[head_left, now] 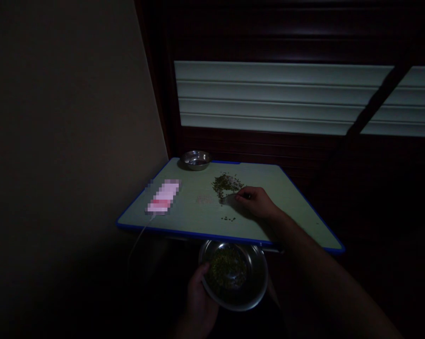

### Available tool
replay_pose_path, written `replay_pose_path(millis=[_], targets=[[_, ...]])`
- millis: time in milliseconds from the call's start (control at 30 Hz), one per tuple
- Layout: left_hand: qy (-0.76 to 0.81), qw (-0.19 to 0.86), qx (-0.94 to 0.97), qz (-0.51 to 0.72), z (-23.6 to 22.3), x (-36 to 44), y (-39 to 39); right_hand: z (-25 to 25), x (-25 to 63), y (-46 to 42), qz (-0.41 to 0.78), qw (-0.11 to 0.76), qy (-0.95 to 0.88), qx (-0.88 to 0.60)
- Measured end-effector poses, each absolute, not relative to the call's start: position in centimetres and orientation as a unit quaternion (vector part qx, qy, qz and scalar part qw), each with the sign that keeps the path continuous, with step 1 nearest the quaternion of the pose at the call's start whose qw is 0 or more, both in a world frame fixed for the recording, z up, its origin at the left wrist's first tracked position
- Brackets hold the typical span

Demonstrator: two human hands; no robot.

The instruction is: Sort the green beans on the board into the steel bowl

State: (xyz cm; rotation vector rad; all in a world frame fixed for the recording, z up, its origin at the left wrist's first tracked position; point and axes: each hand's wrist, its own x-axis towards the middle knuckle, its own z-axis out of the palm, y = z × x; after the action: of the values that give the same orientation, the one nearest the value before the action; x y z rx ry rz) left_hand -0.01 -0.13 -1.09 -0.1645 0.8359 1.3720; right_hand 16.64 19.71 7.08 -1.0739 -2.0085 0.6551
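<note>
Steadying a bowl [256, 294], presumably, the left hand [201, 301] gripped it below the table [268, 226]; above, the right hand [257, 202] pinched a blurred flat piece [228, 199].

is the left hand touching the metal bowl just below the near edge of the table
Touching. The head view shows it: the left hand is at the left side of the metal bowl, its thumb lapping over the rim.

Two metal bowls [197, 162] [256, 282], two hands [256, 202] [201, 299] and one table [268, 225] show. There are one pixelated slab [164, 197], one cable [139, 238] and one main cluster of grains [223, 184].
</note>
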Motion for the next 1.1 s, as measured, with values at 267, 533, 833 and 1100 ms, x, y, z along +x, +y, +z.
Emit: replay_pose_path(millis=[267, 533, 833, 1100], targets=[[0.377, 0.689, -0.078, 0.614, -1.27, 0.06, 0.11, 6.95, 16.26, 19.58, 0.248, 0.375, -0.803, -0.391], [0.372, 0.697, -0.079, 0.608, -0.84, -0.03, -0.11, 7.20, 16.39, 19.41, 0.266, 0.389, -0.792, -0.388], [0.372, 0.691, -0.085, 0.614, -1.10, 0.03, 0.10, 7.11, 16.34, 19.46, 0.284, 0.373, -0.783, -0.410], [0.377, 0.693, -0.082, 0.610, -0.47, 0.04, -0.06, 7.35, 16.37, 19.08, 0.326, 0.355, -0.778, -0.403]])
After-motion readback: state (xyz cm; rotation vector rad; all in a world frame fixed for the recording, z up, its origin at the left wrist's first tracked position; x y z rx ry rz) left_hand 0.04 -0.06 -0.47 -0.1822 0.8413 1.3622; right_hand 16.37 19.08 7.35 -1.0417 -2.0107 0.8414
